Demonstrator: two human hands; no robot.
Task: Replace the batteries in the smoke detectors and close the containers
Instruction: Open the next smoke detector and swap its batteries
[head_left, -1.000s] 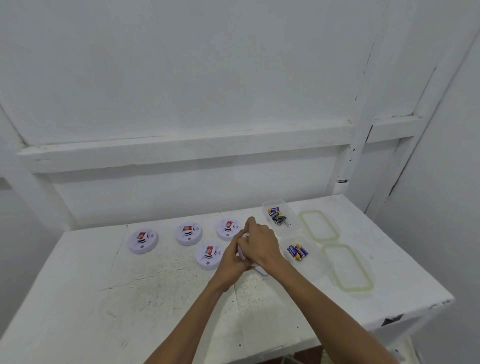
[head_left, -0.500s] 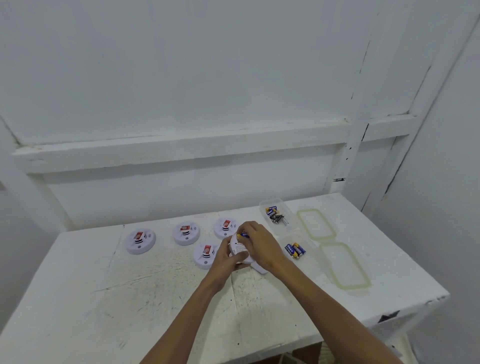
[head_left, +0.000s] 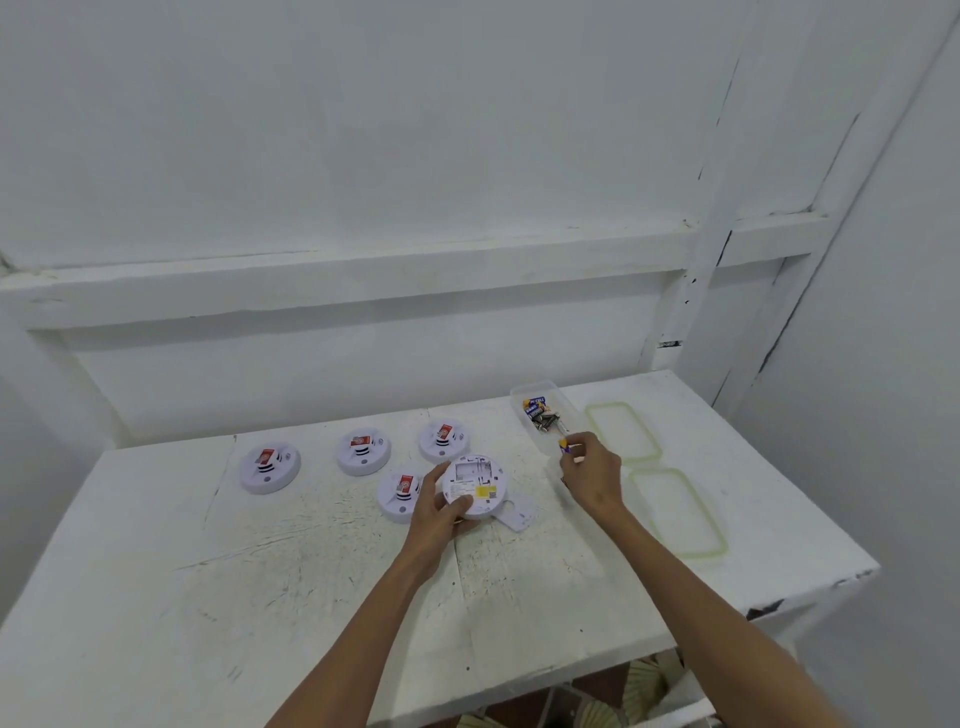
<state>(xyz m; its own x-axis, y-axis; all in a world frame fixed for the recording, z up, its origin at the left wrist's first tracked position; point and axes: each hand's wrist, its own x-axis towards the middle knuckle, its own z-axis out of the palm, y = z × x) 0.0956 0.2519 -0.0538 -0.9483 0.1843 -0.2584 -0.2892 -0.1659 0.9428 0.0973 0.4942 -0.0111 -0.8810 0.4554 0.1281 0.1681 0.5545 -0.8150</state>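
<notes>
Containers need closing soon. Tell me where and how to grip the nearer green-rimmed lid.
Pinch the nearer clear rectangular lid with the green rim on its left long edge, probably coming from above. It lies flat on the white table, so only the thin rim offers a grip; that edge faces the right hand.

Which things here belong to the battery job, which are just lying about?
Job: round white smoke detector in left hand; small battery in right hand; four white detectors; clear plastic battery container; two green-rimmed lids; white cover plate.
Lying about: pale ribbed items under table.
</notes>
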